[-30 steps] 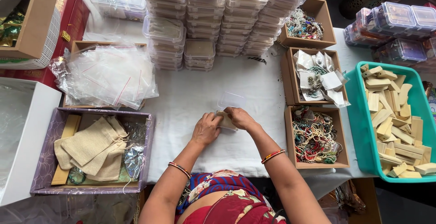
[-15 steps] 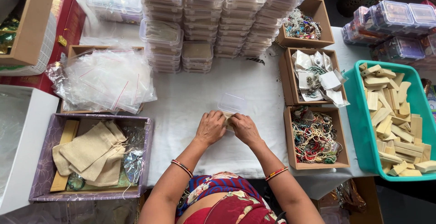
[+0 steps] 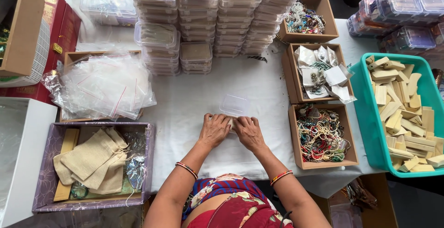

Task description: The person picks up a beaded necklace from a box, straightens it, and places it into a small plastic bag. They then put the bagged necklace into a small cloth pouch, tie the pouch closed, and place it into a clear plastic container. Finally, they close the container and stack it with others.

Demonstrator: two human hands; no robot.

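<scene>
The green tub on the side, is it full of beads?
No, the green tub holds pale wooden pieces; the beads are in a brown box beside it.

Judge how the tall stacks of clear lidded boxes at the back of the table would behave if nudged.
The stacks of clear boxes stand many high on narrow footprints, so probably apt to tip. Thin plastic suggests they are light and may slide on the white cloth.

Landmark: clear lid [image 3: 234,104]; bare white cloth [image 3: 194,98] open to its left and front; stacked clear boxes [image 3: 203,20] wall off behind; bead box [image 3: 321,135] blocks right; zip bags [image 3: 106,87] crowd far left.
</scene>
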